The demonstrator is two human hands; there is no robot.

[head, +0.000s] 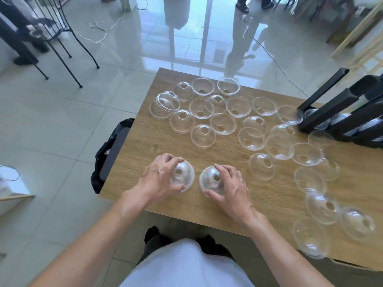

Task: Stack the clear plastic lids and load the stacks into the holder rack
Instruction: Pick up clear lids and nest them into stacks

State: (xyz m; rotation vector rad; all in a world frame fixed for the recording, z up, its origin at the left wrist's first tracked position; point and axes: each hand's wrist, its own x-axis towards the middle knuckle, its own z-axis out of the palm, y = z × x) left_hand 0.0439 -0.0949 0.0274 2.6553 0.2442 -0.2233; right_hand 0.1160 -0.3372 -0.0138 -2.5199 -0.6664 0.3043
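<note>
Two clear domed lids rest dome-up near the front of the wooden table (pixel 157 146). My left hand (pixel 159 177) grips the left lid (pixel 185 179) from above, fingers curled round its rim. My right hand (pixel 230 183) grips the right lid (pixel 209 179) the same way. The two lids stand side by side, a small gap between them. Several more loose lids (pixel 202 111) lie scattered over the back and right of the table, some dome-up, some rim-up. The black holder rack (pixel 339 112) stands at the right edge, with lids partly visible in its slots.
A black bin bag (pixel 107 154) hangs beside the table's left edge. Black metal chair legs (pixel 68 44) stand on the tiled floor at the back left. White and black cables run across the floor behind the table. People's legs show at the top edge.
</note>
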